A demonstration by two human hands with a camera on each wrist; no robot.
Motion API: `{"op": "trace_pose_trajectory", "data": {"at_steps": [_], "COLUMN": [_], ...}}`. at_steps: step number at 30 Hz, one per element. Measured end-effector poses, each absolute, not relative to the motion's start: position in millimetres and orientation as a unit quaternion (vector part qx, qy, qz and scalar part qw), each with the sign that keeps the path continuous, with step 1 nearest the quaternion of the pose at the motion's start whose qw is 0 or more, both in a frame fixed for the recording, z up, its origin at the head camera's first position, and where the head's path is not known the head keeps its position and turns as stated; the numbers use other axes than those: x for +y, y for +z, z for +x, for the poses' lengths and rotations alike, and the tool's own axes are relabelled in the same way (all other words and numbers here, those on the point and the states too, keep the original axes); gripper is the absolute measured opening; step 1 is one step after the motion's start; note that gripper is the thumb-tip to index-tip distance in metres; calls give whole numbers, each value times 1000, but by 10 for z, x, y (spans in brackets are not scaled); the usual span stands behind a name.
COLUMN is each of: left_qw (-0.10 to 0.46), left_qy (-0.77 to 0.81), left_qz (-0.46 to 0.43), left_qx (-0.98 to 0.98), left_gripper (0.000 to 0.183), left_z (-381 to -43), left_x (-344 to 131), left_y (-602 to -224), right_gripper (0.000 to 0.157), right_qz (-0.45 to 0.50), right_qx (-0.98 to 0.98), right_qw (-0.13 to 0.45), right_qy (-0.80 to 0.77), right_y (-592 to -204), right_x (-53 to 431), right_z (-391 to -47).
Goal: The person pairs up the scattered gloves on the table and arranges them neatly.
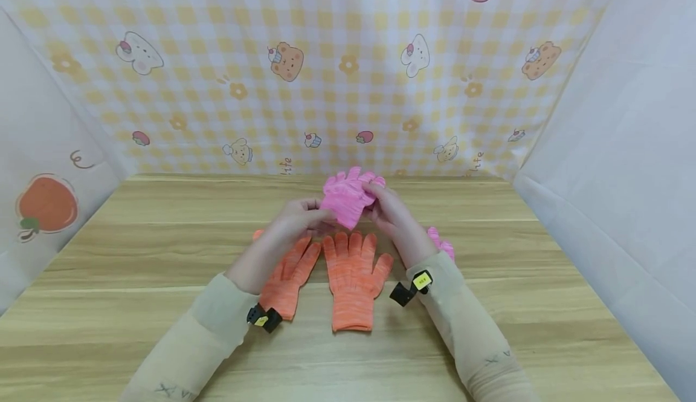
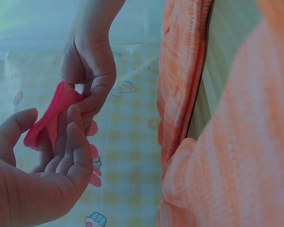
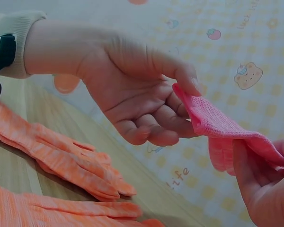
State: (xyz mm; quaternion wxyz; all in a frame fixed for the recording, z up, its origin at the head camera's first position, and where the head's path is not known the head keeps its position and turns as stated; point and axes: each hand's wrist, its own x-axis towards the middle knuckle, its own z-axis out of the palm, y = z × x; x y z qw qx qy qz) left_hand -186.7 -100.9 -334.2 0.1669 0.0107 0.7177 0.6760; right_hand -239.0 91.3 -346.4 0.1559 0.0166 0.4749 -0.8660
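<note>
Above the table, both hands hold a pink knitted glove (image 1: 344, 204), its fingers pointing away toward the backdrop. My left hand (image 1: 301, 217) pinches the cuff edge between thumb and fingers, as the right wrist view shows. On the other side my right hand (image 1: 388, 210) grips the glove, thumb on top. In the left wrist view, the cuff of the pink glove (image 2: 49, 111) looks partly spread. Below the hands, two orange gloves (image 1: 352, 284) lie flat side by side; the left forearm partly covers the left orange glove (image 1: 283, 290).
Another pink glove (image 1: 443, 245) lies on the wooden table (image 1: 522, 305), mostly hidden behind the right forearm. A yellow checked cloth (image 1: 348, 87) hangs along the back edge, with pale cloth walls (image 1: 614, 136) on both sides.
</note>
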Motion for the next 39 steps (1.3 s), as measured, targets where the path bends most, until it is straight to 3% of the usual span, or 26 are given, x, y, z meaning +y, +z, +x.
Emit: {"op": "trace_pose_trajectory", "data": {"at_steps": [13, 25, 39], "left_qw": [170, 159, 158], "left_qy": [677, 746, 775], "left_qz": [15, 40, 30], "left_qx": [716, 645, 611], "left_gripper": [32, 33, 45], "left_z": [-1869, -1886, -1779], "left_x": [-1011, -981, -827], "left_y": [-3357, -3361, -3309], "right_gripper": [26, 26, 14], "right_qz": [-2, -36, -72], "right_qx": [525, 568, 604], "right_qw": [159, 171, 185], "right_qy": [-836, -804, -772], "right_y": [-3405, -3363, -3344], "right_x": [1026, 1125, 1251], "right_z": [-2301, -2185, -2041]}}
